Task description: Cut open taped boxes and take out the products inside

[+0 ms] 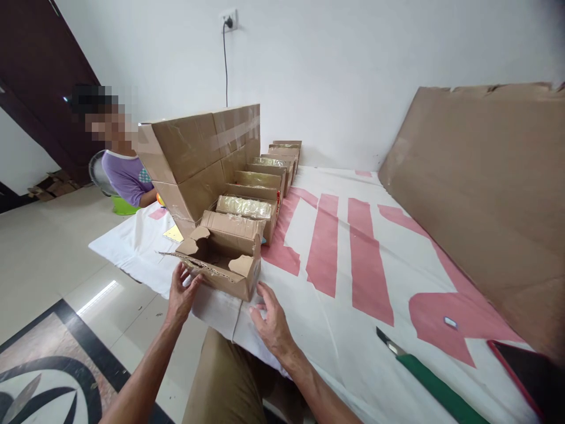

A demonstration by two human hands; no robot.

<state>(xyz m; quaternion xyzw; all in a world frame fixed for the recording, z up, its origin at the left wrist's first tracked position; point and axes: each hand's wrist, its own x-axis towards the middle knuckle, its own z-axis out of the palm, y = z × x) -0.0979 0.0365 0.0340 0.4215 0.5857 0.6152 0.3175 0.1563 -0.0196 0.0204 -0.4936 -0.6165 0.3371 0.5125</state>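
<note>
A small open-topped cardboard box (232, 285) sits at the table's near edge, with ragged flaps and a torn front rim. My left hand (182, 297) is at its front left corner, fingers and thumb closed against the cardboard under the loose flap. Beside the box's right front corner is my right hand (271, 321), its fingers apart and curved, holding nothing. Behind the box, several similar cardboard boxes (245, 207) stand in a row, some with shiny tape. A tall wall of taped cartons (189, 147) rises along their left side.
A white and pink cloth (326, 330) covers the table. A green-handled cutter (435, 383) with its blade out and a phone (529, 377) lie at right. A large cardboard sheet (481, 200) leans there. A person in a purple shirt (123, 176) sits beyond the cartons.
</note>
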